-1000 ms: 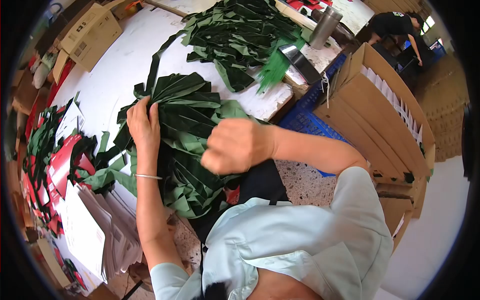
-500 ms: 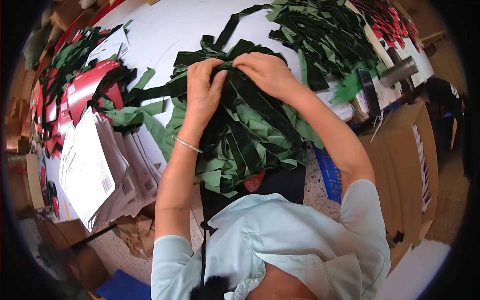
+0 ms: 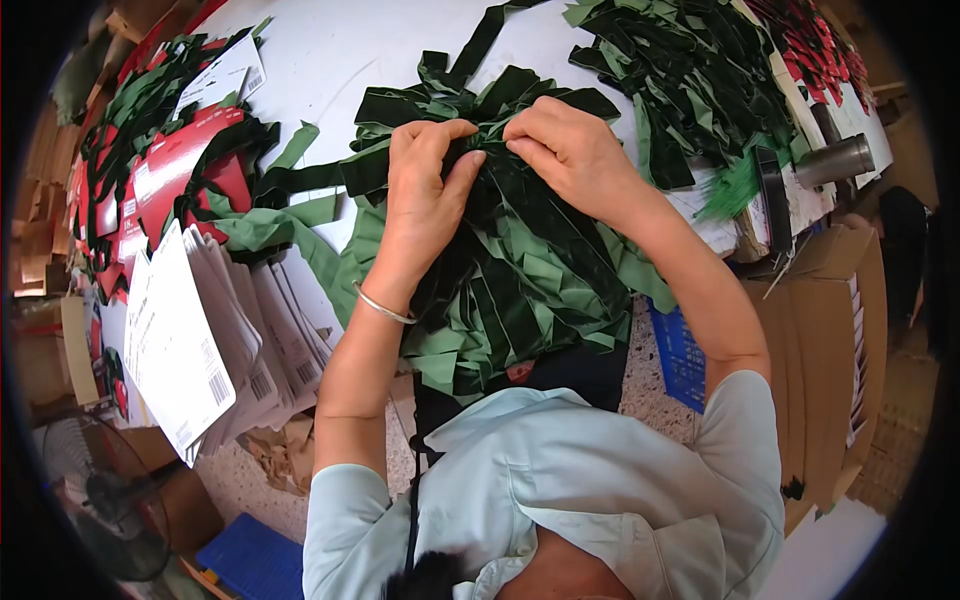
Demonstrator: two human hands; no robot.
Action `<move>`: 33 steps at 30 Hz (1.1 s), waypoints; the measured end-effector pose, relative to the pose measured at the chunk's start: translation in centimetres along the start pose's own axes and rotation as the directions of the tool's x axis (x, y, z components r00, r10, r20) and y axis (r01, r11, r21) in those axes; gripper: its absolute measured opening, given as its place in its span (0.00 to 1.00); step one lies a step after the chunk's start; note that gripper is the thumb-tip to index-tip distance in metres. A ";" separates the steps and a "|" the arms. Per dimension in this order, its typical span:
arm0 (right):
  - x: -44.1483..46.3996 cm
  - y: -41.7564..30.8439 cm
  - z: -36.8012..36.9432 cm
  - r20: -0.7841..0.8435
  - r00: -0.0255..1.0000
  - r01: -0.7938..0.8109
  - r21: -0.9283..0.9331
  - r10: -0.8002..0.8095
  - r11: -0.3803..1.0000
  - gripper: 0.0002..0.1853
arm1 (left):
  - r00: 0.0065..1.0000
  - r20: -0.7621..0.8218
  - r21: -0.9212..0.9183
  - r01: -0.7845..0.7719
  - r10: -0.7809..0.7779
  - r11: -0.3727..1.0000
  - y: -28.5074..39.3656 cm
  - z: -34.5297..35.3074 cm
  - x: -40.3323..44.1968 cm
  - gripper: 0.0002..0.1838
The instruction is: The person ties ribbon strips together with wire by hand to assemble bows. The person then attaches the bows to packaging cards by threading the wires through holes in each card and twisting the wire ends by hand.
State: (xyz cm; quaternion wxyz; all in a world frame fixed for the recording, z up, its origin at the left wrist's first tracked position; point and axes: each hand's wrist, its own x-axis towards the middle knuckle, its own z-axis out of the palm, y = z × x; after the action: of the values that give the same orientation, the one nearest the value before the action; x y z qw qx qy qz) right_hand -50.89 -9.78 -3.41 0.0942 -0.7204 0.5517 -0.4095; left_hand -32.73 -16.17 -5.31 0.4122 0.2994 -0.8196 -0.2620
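A large pile of dark green velvet ribbon (image 3: 545,265) with paler green undersides lies at the table edge and spills over my lap. My left hand (image 3: 428,185), with a silver bangle on its wrist, pinches ribbon at the gathered top of the pile. Close beside it, my right hand (image 3: 572,155) has thumb and fingers closed on ribbon at the same gather. The exact spot between the fingertips is partly hidden. Ribbon loops fan out behind both hands, and one long strip (image 3: 480,40) runs away over the white table (image 3: 330,60).
At left, a stack of white printed cards (image 3: 185,340) leans beside red cards (image 3: 190,160) draped with ribbon. Another green ribbon heap (image 3: 690,80) lies at back right, near a metal cylinder (image 3: 835,160). A cardboard box (image 3: 810,350) stands at right, a fan (image 3: 105,490) at lower left.
My right hand has moved slightly away from the left, its fingers now more curled at the gather. The whole view has shifted a little; the ribbon pile lies much as before.
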 end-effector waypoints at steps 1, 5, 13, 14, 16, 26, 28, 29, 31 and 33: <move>0.0 0.2 -0.1 0.000 1.000 -0.002 0.001 0.002 1.000 0.04 | 1.000 0.005 -0.017 0.013 -0.013 1.000 0.0 0.0 0.1 0.14; 0.3 0.5 -0.3 0.019 1.000 0.011 0.033 -0.011 0.999 0.03 | 1.000 0.016 -0.032 0.019 -0.019 0.999 -0.3 -0.1 0.2 0.14; 0.9 0.3 -0.6 0.072 0.997 -0.022 0.058 0.018 0.998 0.04 | 0.999 0.031 -0.013 -0.004 0.005 1.000 -0.2 -0.2 0.3 0.14; 0.9 0.3 -0.6 0.069 0.998 -0.019 0.057 0.015 0.998 0.04 | 1.000 0.030 -0.014 -0.003 0.003 1.000 -0.2 -0.2 0.4 0.14; 0.9 0.3 -0.6 0.067 0.998 -0.018 0.057 0.014 0.998 0.04 | 0.999 0.026 -0.010 -0.019 0.019 1.000 -0.3 -0.2 0.4 0.14; 1.9 0.2 -0.6 0.152 0.988 -0.002 0.074 -0.009 0.997 0.05 | 0.993 0.089 -0.044 0.081 -0.076 0.996 -0.3 -0.5 0.4 0.14; 1.5 0.5 -1.1 0.141 0.989 -0.056 0.085 0.043 0.995 0.05 | 0.991 0.118 -0.063 0.076 -0.068 0.995 -0.5 -0.6 0.5 0.14; 1.6 0.3 -1.7 0.202 0.973 -0.124 0.038 0.114 0.991 0.05 | 0.991 0.116 -0.059 0.076 -0.069 0.995 -0.4 -0.7 0.6 0.14; 1.5 0.3 -1.3 0.182 0.981 -0.085 0.063 0.072 0.994 0.05 | 0.985 0.151 -0.078 0.097 -0.084 0.992 -0.2 -0.7 0.6 0.14; 1.5 0.0 -0.7 0.148 0.989 -0.005 0.075 -0.006 0.997 0.06 | 0.984 0.151 -0.063 0.101 -0.090 0.993 -0.2 -0.7 0.6 0.14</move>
State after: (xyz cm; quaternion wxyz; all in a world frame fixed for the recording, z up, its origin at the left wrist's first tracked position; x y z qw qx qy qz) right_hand -51.32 -10.90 -2.18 0.1620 -0.7450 0.5271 -0.3754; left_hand -32.37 -16.86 -4.74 0.3476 0.3036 -0.8229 -0.3315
